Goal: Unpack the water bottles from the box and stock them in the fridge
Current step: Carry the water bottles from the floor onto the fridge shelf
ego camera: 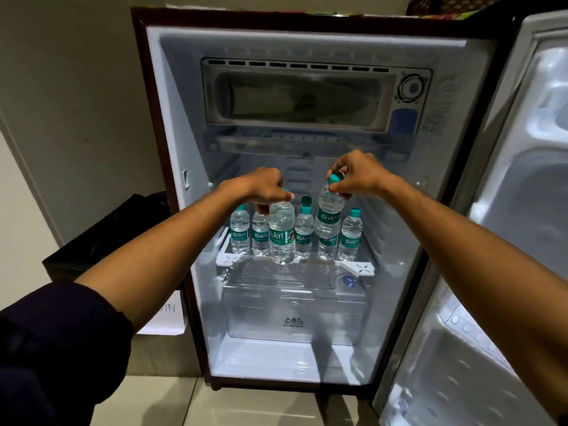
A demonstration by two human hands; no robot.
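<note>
Both arms are reaching into the open fridge (pixel 172 210), each hand gripping a water bottle by the top. The left hand (pixel 267 187) is curling its fingers round the cap of the left bottle (pixel 282 233); the cap is almost wholly hidden under the hand, only a sliver of teal showing. That bottle's base is sitting at the front edge of the shelf (pixel 359 268), though whether it is resting there or hanging just above is hard to tell. The right hand (pixel 353 176) is pinching the teal cap of the right bottle (pixel 329 215), which is hanging clear above the row (pixel 350 235) of bottles already standing on the shelf. The held bottles are covering parts of that row, so an exact count is not possible; one more teal cap is peeking out at the back between the two hands. Below the shelf, a clear drawer (pixel 295 315) is showing only faint outlines. The freezer flap (pixel 299 96) above is frosted and its contents are unreadable. The door (pixel 522 210) is swinging out of frame on the right, and a dark bin (pixel 101 238) at the left is partly hidden behind the left forearm.
</note>
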